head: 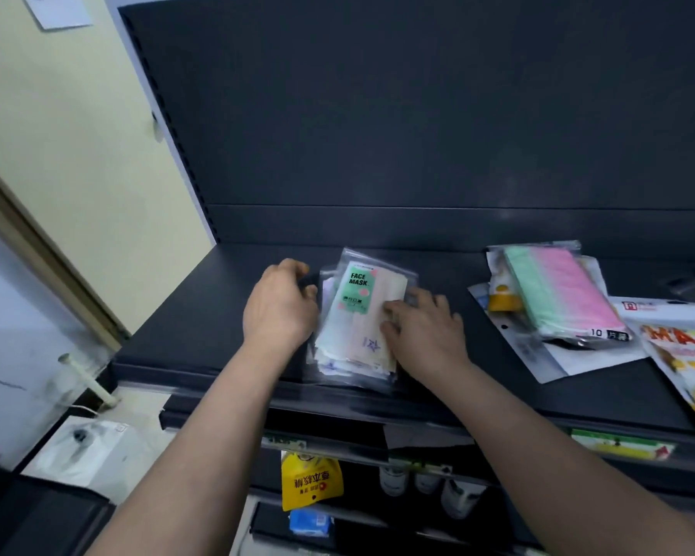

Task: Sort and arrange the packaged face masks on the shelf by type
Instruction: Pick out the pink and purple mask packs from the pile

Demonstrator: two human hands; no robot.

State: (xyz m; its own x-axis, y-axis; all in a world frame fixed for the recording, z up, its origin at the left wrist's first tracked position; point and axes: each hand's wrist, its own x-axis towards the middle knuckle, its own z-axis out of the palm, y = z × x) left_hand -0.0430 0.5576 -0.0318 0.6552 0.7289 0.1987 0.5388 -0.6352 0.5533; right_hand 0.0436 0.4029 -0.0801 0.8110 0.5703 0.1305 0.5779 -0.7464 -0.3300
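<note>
Stack of clear-bagged mask packs (358, 319), one type gathered, sits near the front edge of the dark shelf (201, 315) between both hands.

Top pack has a green "FACE MASK" label over pale peach masks, with similar packs beneath and the edges uneven. Left hand (279, 307) is at the stack's left edge, fingers loosely curled, thumb by the plastic; grip or nudge, cannot tell. Right hand (426, 327) lies on the stack's right side, fingers slightly bent, pressing, clasping nothing. Well to the right of the stack, a pink-and-green pack (558, 294) tops a loose heap, with an orange-printed pack (691, 367) beyond it. Judgement: that heap is left to sort.
</note>
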